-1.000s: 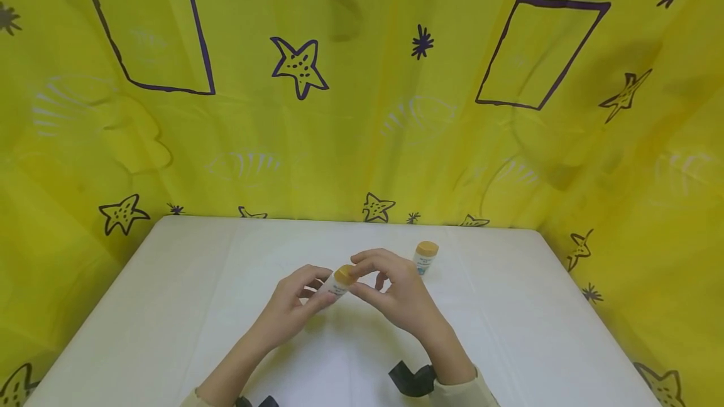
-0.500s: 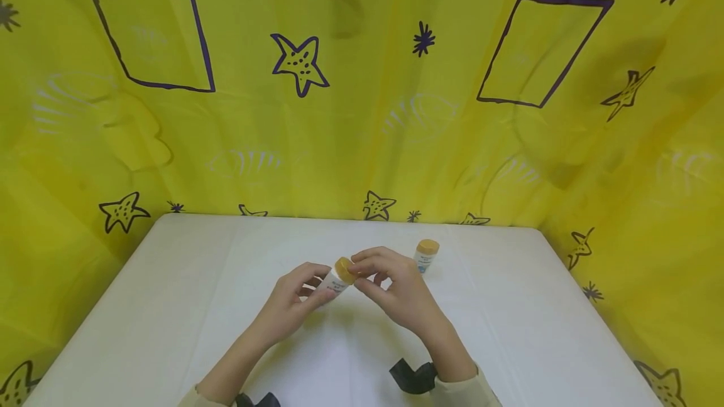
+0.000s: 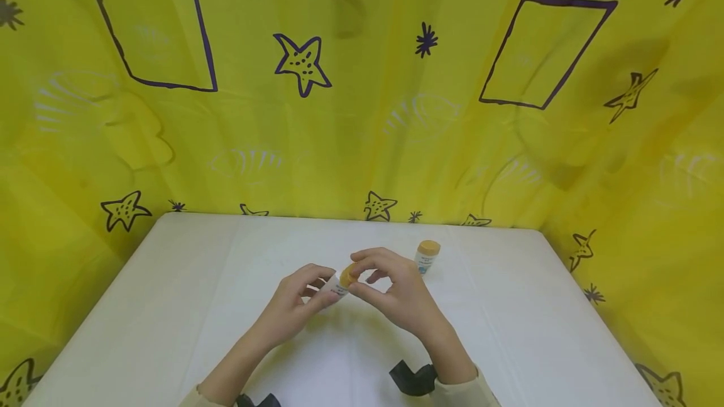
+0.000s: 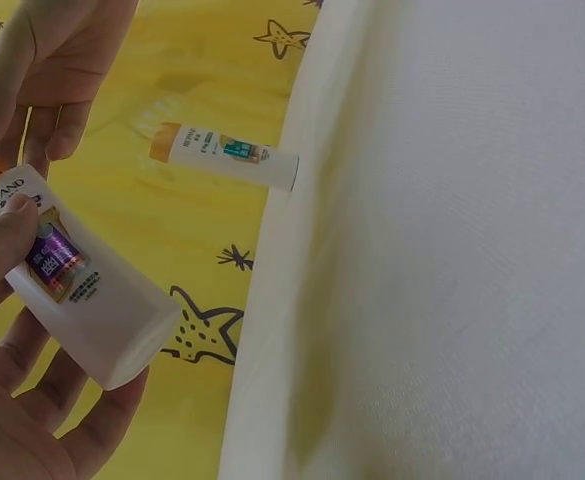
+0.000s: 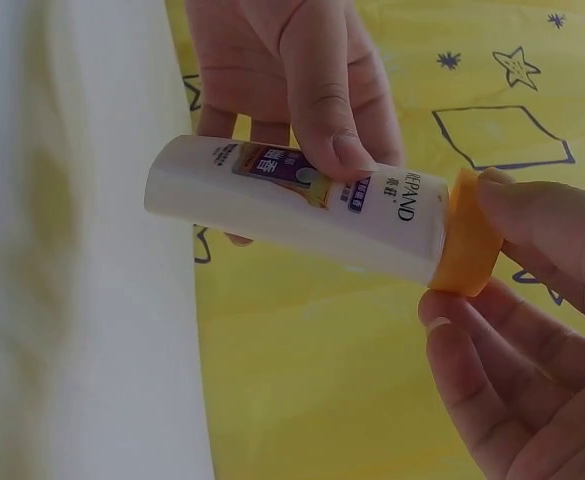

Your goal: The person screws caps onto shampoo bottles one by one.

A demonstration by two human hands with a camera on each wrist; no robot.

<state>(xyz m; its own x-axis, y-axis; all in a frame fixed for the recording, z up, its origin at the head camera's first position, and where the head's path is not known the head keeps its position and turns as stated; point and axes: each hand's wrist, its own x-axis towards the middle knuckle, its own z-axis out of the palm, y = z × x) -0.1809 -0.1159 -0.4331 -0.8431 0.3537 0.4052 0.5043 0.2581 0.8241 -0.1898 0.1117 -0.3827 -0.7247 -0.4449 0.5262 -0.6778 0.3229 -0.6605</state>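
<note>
A white plastic bottle [image 5: 302, 205] with an orange cap [image 5: 469, 235] is held tilted above the table between both hands. Its printed label carries a purple panel and the word REPAND. My left hand [image 3: 296, 300] grips the bottle's body, the thumb [image 4: 10, 235] lying across the label. With thumb and fingers, my right hand [image 3: 396, 291] pinches the cap, which sits on the bottle's end. In the right wrist view the cap and the bottle's shoulder meet closely. A second white bottle [image 3: 425, 260] with an orange cap stands upright on the table behind my right hand.
The table [image 3: 226, 250] has a white cover with rounded far corners. Behind and along its sides hangs a yellow curtain [image 3: 351, 130] with drawn starfish and frames. Black wrist mounts [image 3: 413, 379] sit at both wrists.
The bottle's cap end rose slightly, then dipped back toward the right. My right fingers have shifted on the cap and cover more of it. The standing bottle keeps its place.
</note>
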